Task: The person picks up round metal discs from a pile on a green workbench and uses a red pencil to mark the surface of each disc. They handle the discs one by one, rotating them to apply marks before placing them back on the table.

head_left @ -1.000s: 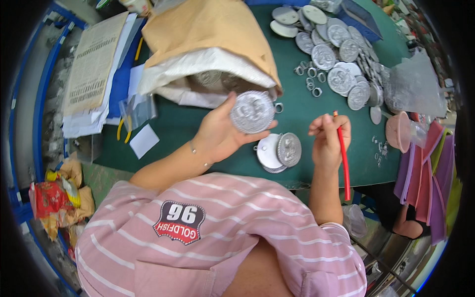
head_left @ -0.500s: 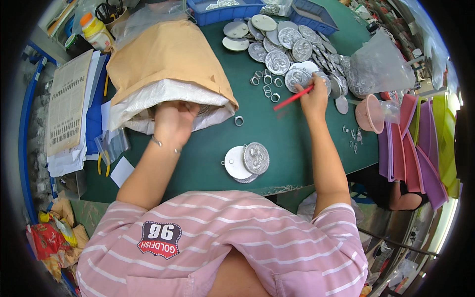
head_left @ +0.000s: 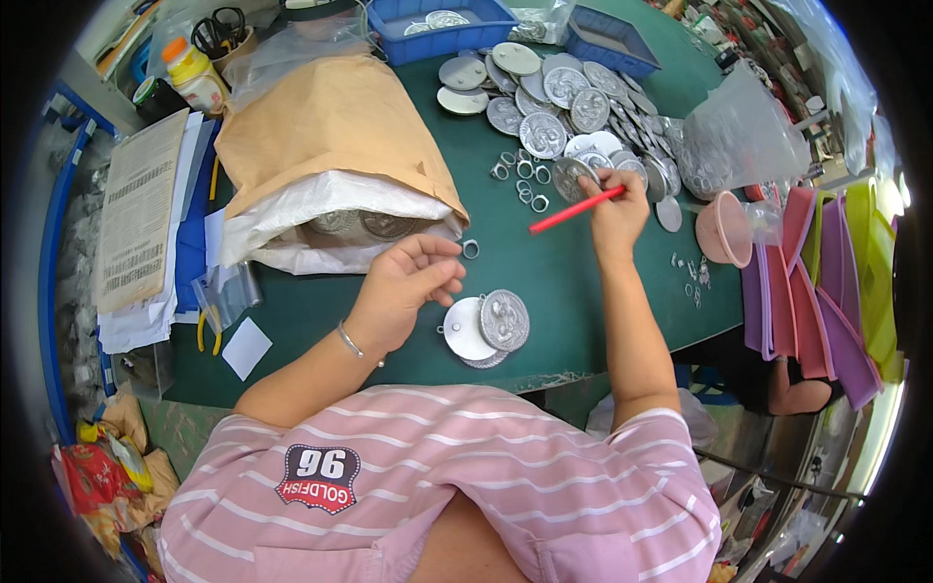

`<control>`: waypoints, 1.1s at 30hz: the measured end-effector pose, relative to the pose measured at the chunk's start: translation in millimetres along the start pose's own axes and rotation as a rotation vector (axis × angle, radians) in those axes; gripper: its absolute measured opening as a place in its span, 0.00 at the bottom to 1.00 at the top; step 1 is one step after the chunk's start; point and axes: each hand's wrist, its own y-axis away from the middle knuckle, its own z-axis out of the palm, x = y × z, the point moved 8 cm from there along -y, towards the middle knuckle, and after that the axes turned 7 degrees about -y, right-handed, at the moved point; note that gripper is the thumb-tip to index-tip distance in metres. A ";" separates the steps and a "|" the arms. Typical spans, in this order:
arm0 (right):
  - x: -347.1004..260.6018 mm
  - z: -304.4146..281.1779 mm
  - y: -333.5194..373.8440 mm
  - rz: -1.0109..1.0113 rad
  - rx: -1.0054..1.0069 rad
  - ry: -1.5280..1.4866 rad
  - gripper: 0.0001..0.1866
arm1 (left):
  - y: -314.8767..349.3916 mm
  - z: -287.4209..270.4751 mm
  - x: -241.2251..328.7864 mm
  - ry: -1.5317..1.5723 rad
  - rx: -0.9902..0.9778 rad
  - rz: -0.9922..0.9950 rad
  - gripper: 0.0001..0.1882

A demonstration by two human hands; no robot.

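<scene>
Orange-capped bottle beside black-handled scissors, stack of papers nearby

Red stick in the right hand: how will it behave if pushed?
The red stick is probably stiff: held near one end by the right hand, it juts out straight. It looks slim, so likely light. Its rounded-looking sides suggest it may roll on the green tabletop.

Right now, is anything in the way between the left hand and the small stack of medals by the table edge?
Nothing visible stands between the left hand and the small stack of medals; the loose ring lies farther back, off that path.
</scene>
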 end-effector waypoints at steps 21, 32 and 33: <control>-109.4 91.7 93.1 -0.030 -0.492 -0.468 0.23 | 3.3 20.7 -32.5 0.524 -0.363 -0.324 0.16; -96.4 85.1 104.2 0.198 -0.415 -0.517 0.19 | 5.5 -8.6 5.9 0.040 0.010 0.205 0.13; -98.4 84.7 104.3 0.166 -0.424 -0.494 0.19 | 6.9 -9.4 8.1 -0.007 0.018 0.264 0.12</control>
